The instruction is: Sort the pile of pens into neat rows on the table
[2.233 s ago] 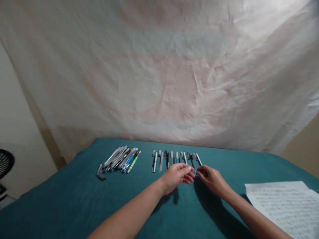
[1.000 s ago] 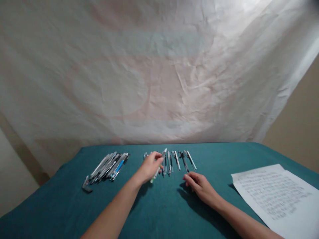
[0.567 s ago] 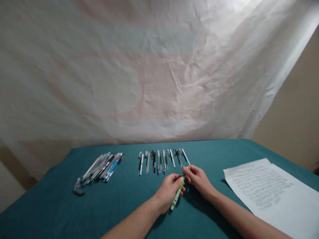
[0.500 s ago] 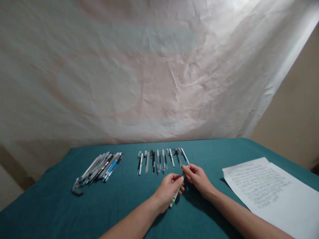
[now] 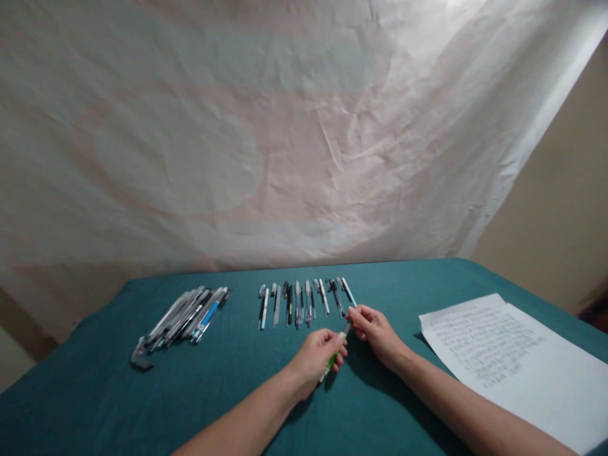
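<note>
Between my two hands, a slim green-and-white pen slants over the cloth. My left hand is closed around its green barrel, with the lower end sticking out below the fingers. At the pen's upper, greyish end, the thumb and fingers of my right hand are pinched; whether that end is a cap or the tip is too small to tell. Just beyond my hands lies a row of pens, several of them apart in pieces, with caps and thin refills beside the barrels. The white pen ends the row, nearest my right hand.
A heap of pens lies at the left on the green tablecloth, with a curled clear-and-dark piece at its near end. Handwritten paper sheets lie at the right. A pale fabric sheet hangs behind the table.
My hands have drawn slightly apart along the pen, so more of its greyish upper end shows between them. The whole view has shifted a little.
</note>
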A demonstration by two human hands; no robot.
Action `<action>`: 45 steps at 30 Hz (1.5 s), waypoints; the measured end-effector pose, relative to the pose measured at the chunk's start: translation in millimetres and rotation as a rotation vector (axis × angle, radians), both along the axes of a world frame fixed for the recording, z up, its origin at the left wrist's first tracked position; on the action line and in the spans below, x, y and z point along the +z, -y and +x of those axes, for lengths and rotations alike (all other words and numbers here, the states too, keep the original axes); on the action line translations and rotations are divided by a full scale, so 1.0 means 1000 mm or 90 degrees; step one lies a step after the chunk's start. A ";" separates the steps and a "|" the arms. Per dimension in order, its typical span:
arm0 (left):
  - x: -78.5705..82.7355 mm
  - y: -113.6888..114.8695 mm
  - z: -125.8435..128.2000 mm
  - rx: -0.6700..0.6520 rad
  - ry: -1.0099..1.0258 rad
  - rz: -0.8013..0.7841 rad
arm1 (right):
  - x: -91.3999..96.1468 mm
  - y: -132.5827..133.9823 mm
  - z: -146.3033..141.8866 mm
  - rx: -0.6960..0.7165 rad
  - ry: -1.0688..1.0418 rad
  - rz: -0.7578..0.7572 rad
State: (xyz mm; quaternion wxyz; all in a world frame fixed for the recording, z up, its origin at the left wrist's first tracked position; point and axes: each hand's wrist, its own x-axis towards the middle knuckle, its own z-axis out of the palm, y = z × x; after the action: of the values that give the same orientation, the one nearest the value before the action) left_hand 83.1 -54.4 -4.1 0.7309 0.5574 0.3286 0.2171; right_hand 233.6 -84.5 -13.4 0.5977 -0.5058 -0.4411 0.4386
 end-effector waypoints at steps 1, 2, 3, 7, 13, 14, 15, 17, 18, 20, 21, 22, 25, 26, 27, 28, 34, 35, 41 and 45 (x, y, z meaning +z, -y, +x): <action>0.000 0.000 0.000 -0.001 0.006 -0.005 | 0.000 0.000 0.001 0.009 -0.002 -0.002; 0.001 0.000 -0.001 -0.005 0.012 -0.011 | 0.000 0.000 0.002 0.020 -0.007 -0.003; 0.001 0.000 -0.001 -0.009 0.019 -0.018 | 0.001 0.000 0.002 0.032 -0.014 -0.004; 0.001 -0.001 -0.002 -0.031 0.046 -0.047 | 0.001 -0.001 0.003 0.056 -0.065 -0.013; 0.000 -0.001 -0.002 -0.027 0.055 -0.036 | -0.007 -0.006 0.005 0.011 -0.079 -0.022; -0.001 -0.001 -0.002 -0.025 0.054 -0.032 | -0.008 -0.006 0.005 0.007 -0.075 -0.019; -0.001 -0.001 -0.003 -0.024 0.054 -0.030 | -0.009 -0.006 0.006 0.005 -0.071 -0.017; -0.001 -0.001 -0.004 -0.023 0.051 -0.029 | -0.009 -0.005 0.007 0.005 -0.062 -0.016; 0.000 -0.002 -0.004 -0.024 0.050 -0.032 | -0.008 -0.005 0.007 0.006 -0.062 -0.017; 0.000 -0.002 -0.005 -0.030 0.049 -0.041 | -0.006 -0.004 0.007 0.010 -0.071 -0.015; 0.000 -0.003 -0.005 -0.033 0.049 -0.046 | -0.005 -0.004 0.007 0.014 -0.080 -0.016; 0.000 -0.003 -0.005 -0.036 0.050 -0.051 | -0.004 -0.004 0.007 0.019 -0.090 -0.019; 0.000 -0.004 -0.005 -0.040 0.054 -0.056 | -0.002 -0.004 0.005 0.034 -0.124 -0.035; 0.000 -0.003 -0.004 -0.037 0.055 -0.053 | -0.002 -0.004 0.005 0.036 -0.129 -0.039; 0.001 -0.003 -0.004 -0.034 0.056 -0.049 | -0.002 -0.005 0.005 0.035 -0.129 -0.043; 0.001 -0.002 -0.003 -0.029 0.055 -0.043 | -0.003 -0.005 0.004 0.029 -0.123 -0.045; 0.002 -0.001 -0.003 -0.027 0.050 -0.021 | -0.005 -0.003 0.005 -0.002 -0.068 -0.037; 0.001 -0.002 -0.004 -0.031 0.052 -0.022 | -0.005 -0.003 0.006 0.003 -0.072 -0.033; 0.001 -0.004 -0.004 -0.050 0.052 -0.049 | 0.001 -0.002 0.007 0.047 -0.118 -0.030; 0.002 -0.003 -0.003 -0.048 0.053 -0.055 | 0.002 -0.003 0.006 0.042 -0.129 -0.048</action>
State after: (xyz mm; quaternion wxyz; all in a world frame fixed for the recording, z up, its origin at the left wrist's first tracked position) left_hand 79.9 -51.4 -1.7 0.7750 0.5278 0.2858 0.1980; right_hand 239.3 -81.0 -11.5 0.6050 -0.4664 -0.3779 0.5231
